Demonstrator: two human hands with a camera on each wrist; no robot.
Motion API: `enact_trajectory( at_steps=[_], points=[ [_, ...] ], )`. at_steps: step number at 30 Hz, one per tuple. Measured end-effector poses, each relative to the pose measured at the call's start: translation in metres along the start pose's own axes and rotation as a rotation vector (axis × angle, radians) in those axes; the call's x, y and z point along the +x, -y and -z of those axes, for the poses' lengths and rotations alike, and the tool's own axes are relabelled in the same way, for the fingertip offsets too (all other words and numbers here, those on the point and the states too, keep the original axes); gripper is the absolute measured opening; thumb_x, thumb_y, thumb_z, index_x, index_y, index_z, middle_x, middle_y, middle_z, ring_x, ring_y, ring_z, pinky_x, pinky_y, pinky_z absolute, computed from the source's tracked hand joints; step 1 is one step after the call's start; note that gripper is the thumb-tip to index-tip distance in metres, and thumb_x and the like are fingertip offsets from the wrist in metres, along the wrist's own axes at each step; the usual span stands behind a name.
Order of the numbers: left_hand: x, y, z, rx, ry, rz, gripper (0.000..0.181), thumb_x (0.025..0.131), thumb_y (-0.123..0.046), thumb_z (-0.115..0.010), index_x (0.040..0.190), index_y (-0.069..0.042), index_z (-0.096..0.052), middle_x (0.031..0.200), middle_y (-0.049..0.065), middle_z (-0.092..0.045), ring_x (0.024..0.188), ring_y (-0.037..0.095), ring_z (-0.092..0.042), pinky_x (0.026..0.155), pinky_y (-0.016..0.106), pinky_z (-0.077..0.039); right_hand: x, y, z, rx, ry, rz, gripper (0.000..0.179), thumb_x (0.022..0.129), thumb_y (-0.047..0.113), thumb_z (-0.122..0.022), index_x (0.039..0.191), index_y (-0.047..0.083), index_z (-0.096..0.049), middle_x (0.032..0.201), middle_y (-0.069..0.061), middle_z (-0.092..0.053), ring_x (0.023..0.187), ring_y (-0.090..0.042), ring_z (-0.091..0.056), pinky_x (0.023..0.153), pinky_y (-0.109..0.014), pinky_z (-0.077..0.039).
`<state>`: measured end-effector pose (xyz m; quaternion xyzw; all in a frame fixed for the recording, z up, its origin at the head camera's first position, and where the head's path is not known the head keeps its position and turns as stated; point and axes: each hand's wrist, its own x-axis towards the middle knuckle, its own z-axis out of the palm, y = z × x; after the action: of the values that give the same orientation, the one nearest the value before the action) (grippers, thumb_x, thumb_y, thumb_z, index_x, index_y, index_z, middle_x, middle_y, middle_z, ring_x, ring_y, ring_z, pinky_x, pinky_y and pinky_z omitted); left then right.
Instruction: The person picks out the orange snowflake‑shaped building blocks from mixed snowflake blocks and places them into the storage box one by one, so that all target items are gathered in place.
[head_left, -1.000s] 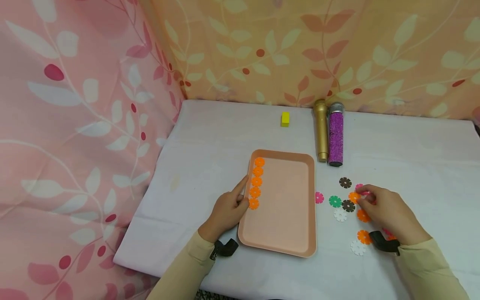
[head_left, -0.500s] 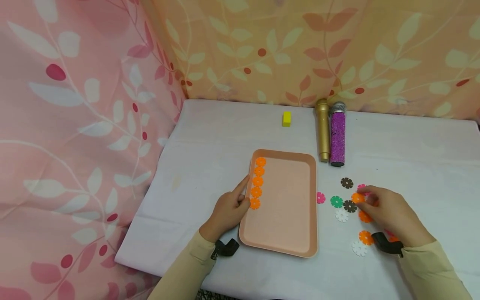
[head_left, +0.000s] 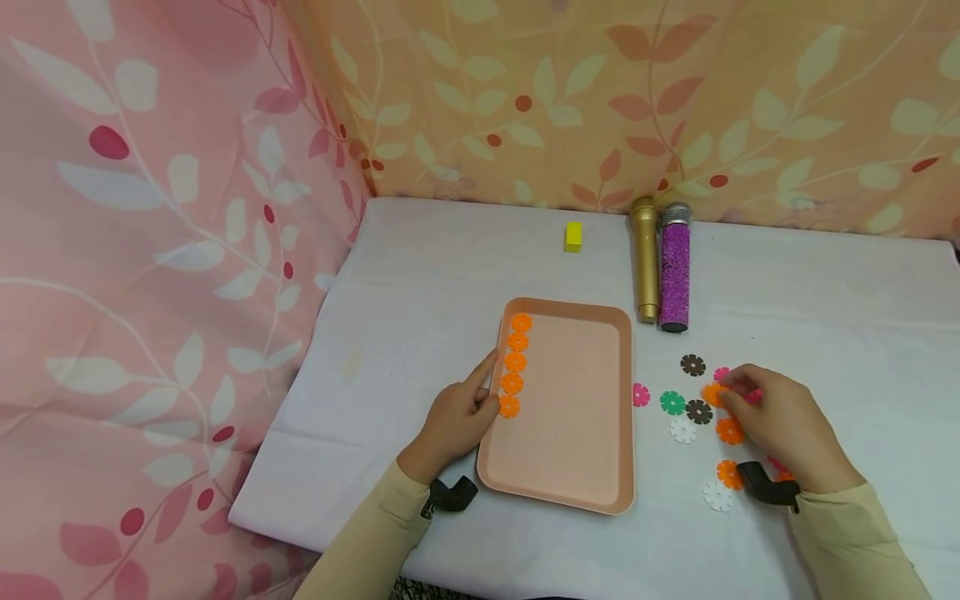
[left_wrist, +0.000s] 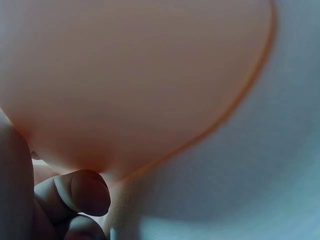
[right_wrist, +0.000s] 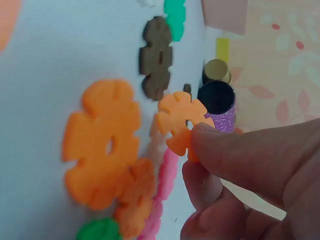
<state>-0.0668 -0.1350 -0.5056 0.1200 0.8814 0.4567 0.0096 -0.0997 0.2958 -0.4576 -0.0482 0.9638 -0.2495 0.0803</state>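
My right hand point(head_left: 787, 427) pinches an orange notched plastic disc point(right_wrist: 176, 116) between thumb and fingertips, just above the table. Loose discs lie around it: a green disc point(head_left: 672, 402), a brown disc point(head_left: 699, 412), a white disc point(head_left: 682, 430) and an orange disc point(head_left: 730, 431), besides pink ones partly under the hand. At the left side of the peach tray point(head_left: 573, 408), my left hand point(head_left: 452, 423) grips the rim, index finger stretched along the edge. Several orange discs point(head_left: 515, 362) form a column inside the tray along that side. The left wrist view shows curled fingers point(left_wrist: 90, 192) at the tray's edge.
Behind the tray stands a small yellow block point(head_left: 573, 237). To its right a gold microphone point(head_left: 646, 262) and a purple glitter microphone point(head_left: 675, 275) lie side by side. A patterned curtain point(head_left: 480, 100) closes off the back of the white-covered table.
My right hand's fingers have drawn closer together on the orange disc, and more of a pink disc shows beside them. The left hand and the tray have stayed in place.
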Motion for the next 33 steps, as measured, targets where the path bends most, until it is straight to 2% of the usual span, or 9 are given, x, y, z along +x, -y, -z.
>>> enact_trajectory(
  at_steps=[4, 9, 13, 20, 25, 33],
  points=[
    [0.000, -0.001, 0.000, -0.004, 0.000, -0.002, 0.065, 0.096, -0.012, -0.051, 0.161, -0.010, -0.044, 0.052, -0.015, -0.033, 0.046, -0.001, -0.018, 0.047, 0.023, -0.016, -0.001, 0.006, 0.000, 0.019, -0.036, 0.014, 0.025, 0.099, 0.018, -0.069, 0.116, -0.001, -0.069, 0.091, -0.013, -0.070, 0.079, -0.027, -0.058, 0.060, -0.031, -0.044],
    [0.000, -0.002, 0.000, -0.008, 0.003, -0.001, 0.065, 0.097, -0.013, -0.052, 0.161, -0.009, -0.043, 0.052, -0.015, -0.034, 0.045, -0.001, -0.019, 0.047, 0.023, -0.017, -0.001, 0.013, -0.002, 0.041, -0.066, 0.021, 0.022, 0.099, 0.019, -0.069, 0.112, 0.001, -0.070, 0.084, -0.006, -0.070, 0.075, -0.022, -0.058, 0.056, -0.028, -0.044],
    [0.000, -0.002, 0.001, -0.008, 0.007, 0.001, 0.065, 0.097, -0.013, -0.052, 0.161, -0.009, -0.042, 0.053, -0.014, -0.033, 0.045, 0.000, -0.019, 0.047, 0.023, -0.017, -0.001, 0.022, -0.001, 0.068, -0.055, 0.026, 0.021, 0.100, 0.021, -0.067, 0.110, 0.002, -0.069, 0.081, -0.003, -0.070, 0.070, -0.019, -0.057, 0.054, -0.029, -0.044],
    [0.001, -0.001, 0.002, 0.001, 0.007, 0.001, 0.066, 0.097, -0.013, -0.052, 0.162, -0.009, -0.042, 0.053, -0.014, -0.034, 0.045, -0.001, -0.019, 0.047, 0.023, -0.017, 0.003, 0.045, -0.002, 0.085, -0.046, 0.046, 0.020, 0.100, 0.022, -0.066, 0.105, 0.003, -0.071, 0.088, -0.007, -0.071, 0.067, -0.018, -0.054, 0.053, -0.029, -0.043],
    [0.002, -0.002, 0.003, 0.000, 0.009, 0.009, 0.067, 0.096, -0.013, -0.052, 0.162, -0.010, -0.041, 0.053, -0.013, -0.035, 0.045, -0.001, -0.020, 0.047, 0.023, -0.017, 0.007, 0.063, -0.003, 0.118, -0.019, 0.051, 0.020, 0.101, 0.022, -0.067, 0.107, 0.003, -0.072, 0.082, -0.006, -0.070, 0.060, -0.017, -0.053, 0.051, -0.030, -0.042],
    [0.000, -0.001, 0.002, 0.002, 0.012, -0.002, 0.066, 0.097, -0.013, -0.051, 0.162, -0.010, -0.041, 0.053, -0.014, -0.035, 0.045, -0.001, -0.019, 0.047, 0.023, -0.017, 0.013, 0.090, -0.009, 0.151, -0.029, 0.109, 0.014, 0.098, 0.016, -0.069, 0.103, 0.004, -0.074, 0.076, -0.002, -0.066, 0.061, -0.018, -0.050, 0.050, -0.029, -0.040]
  ],
)
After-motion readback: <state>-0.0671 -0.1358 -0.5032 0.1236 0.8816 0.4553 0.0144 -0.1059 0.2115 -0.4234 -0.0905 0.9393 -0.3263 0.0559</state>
